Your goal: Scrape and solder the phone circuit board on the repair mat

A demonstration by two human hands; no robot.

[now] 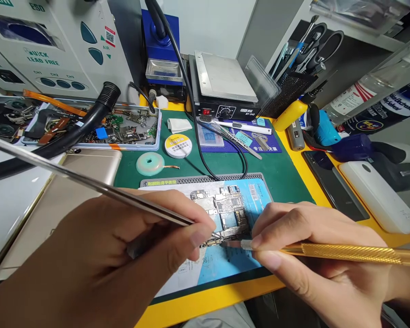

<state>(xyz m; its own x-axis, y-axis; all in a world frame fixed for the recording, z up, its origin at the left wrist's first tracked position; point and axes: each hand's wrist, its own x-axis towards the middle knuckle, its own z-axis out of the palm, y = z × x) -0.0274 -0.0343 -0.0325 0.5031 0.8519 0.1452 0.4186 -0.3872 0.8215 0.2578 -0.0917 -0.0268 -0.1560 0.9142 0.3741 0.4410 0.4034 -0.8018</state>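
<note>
My left hand (157, 241) pinches a pair of metal tweezers (99, 184), whose tips reach the lower edge of a phone circuit board. In my right hand (314, 255) is a craft knife with a gold knurled handle (351, 253). Its blade points left and meets the board's lower edge close to the tweezer tips; whether it touches is too small to tell. The circuit board (227, 202), with small metal shields and chips, appears to sit in a metal holder on a blue and white mat (205, 273). My left fingers hide part of the board's left side.
A hot-air station (64, 50) with a black hose (85, 125) stands at the left, above a tray of phone parts (153, 120). Behind are a heating plate (225, 77) and a solder wick spool (150, 163). A dark phone (335, 184) and white power bank (379, 196) lie right.
</note>
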